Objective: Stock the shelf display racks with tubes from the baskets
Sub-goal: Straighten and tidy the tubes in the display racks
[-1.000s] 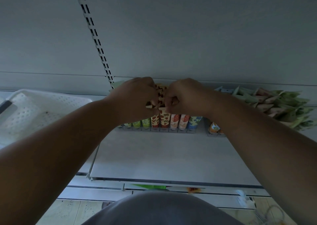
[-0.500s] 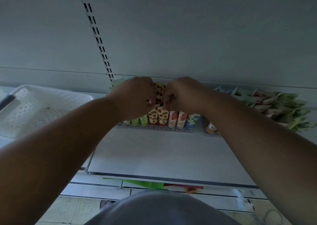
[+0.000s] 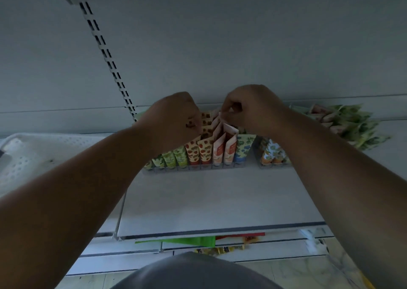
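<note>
While we reach to the back of the shelf (image 3: 220, 196), our 2 hands work over the display rack (image 3: 193, 168) of upright tubes (image 3: 206, 152). Our right hand (image 3: 253, 110) pinches the top of a peach tube (image 3: 217, 121) between curled fingers. Our left hand (image 3: 176, 119) curls its fingers on the strawberry tubes (image 3: 207, 123). A white basket (image 3: 33, 154) sits left, and loose tubes (image 3: 350, 123) are piled right.

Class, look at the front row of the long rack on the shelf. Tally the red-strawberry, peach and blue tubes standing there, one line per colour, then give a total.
Red-strawberry tubes: 2
Peach tubes: 2
Blue tubes: 1
Total: 5
</note>
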The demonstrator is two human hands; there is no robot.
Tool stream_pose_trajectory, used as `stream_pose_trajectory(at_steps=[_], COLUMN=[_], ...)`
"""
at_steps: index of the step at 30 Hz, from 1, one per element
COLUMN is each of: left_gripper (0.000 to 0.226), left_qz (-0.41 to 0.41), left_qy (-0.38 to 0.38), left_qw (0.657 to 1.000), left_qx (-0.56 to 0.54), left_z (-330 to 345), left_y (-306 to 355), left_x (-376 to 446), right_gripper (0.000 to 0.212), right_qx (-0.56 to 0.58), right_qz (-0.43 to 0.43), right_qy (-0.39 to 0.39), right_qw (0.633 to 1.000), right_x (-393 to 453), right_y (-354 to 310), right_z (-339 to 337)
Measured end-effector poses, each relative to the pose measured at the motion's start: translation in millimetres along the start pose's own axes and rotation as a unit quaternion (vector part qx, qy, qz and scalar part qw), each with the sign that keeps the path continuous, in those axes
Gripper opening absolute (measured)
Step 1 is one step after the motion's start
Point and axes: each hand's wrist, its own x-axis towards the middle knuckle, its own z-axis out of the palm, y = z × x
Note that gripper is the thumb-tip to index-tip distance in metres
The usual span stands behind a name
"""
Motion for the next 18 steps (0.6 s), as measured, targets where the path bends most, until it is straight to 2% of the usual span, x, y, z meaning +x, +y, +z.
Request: stream_pose_trajectory(at_steps=[4,10,18], left_gripper=[0.009,0.011,0.014], left_qz=[-0.012,-0.078,-0.081], left_qy=[0.011,0.034,-0.005], left_qw=[1.000,0.996,0.996], left_qx=[0.004,0.020,0.042], left_z=[7,17,24], left_y=[6,8,11], left_x=[9,35,64], right_gripper=[0.006,0.005,0.009], right_qx=[-0.002,-0.030,-0.064], right_qz=[0.008,-0.028,-0.075], right_qy=[0.015,-0.039,-0.082], right_qw=[1.000,0.998,0.992], right_x=[0,24,44], right_y=[16,35,46], right_z=[-4,-5,2])
